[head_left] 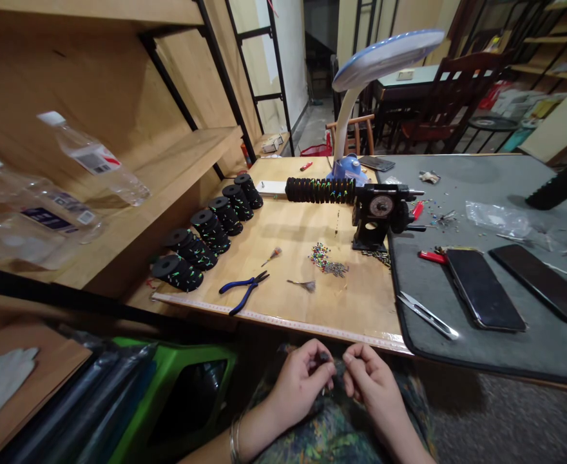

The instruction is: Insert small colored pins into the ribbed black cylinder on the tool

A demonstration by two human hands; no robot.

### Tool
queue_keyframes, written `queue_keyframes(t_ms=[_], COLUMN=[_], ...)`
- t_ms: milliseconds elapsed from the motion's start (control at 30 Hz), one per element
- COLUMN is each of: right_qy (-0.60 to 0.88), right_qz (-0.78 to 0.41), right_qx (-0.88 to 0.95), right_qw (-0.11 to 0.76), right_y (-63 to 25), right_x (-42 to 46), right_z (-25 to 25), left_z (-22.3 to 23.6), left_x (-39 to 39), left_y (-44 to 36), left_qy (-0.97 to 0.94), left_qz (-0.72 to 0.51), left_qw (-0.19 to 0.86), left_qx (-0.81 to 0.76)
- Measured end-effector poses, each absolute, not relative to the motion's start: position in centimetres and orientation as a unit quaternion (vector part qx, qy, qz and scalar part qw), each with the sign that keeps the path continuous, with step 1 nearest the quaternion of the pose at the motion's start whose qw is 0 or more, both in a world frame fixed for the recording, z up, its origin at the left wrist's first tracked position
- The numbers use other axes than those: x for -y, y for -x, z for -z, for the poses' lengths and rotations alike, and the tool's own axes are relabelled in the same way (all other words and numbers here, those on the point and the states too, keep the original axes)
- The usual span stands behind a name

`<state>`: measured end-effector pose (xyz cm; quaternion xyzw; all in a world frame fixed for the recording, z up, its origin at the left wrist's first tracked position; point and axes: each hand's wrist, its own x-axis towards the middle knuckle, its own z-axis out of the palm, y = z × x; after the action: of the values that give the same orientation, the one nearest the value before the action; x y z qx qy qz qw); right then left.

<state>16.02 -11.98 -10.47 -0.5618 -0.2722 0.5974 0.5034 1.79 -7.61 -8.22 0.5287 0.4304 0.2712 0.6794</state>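
Note:
My left hand (303, 380) is closed in a pinch above my lap, just off the table's front edge. Something small and dark may be between its fingers, too small to name. Beside it, a narrow gap away, my right hand (371, 381) is also closed, thumb against forefinger; what it pinches cannot be seen. Beyond the hands lie blue-handled pliers (245, 289), a small grey bristly bundle (304, 284) and an orange-tipped one (274, 254). A pile of coloured beads (319, 256) touches small metal pieces (336, 269). Silver thread snips (428, 316) rest on the grey mat (409, 270).
Several black spools (209, 232) wound with cord line the table's left side. A hand-crank winder (377, 209) carries a black wound roll (319, 190). Behind stands a desk lamp (351, 129). Phones (485, 289) lie on the mat; plastic bottles (95, 158) stand on the left shelf.

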Motion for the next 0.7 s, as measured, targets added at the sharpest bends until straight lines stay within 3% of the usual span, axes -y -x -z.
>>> queue_keyframes(t_ms=[700], right_qy=[0.592], right_qz=[-0.498], right_qx=[0.346], right_qw=[0.531], right_y=[-15.42], right_x=[12.53], right_z=[10.73], left_z=[8.43], left_x=[7.78], left_y=[-1.77], left_qy=[-0.544], left_qz=[-0.249], left_qw=[0.671], left_qx=[-0.439])
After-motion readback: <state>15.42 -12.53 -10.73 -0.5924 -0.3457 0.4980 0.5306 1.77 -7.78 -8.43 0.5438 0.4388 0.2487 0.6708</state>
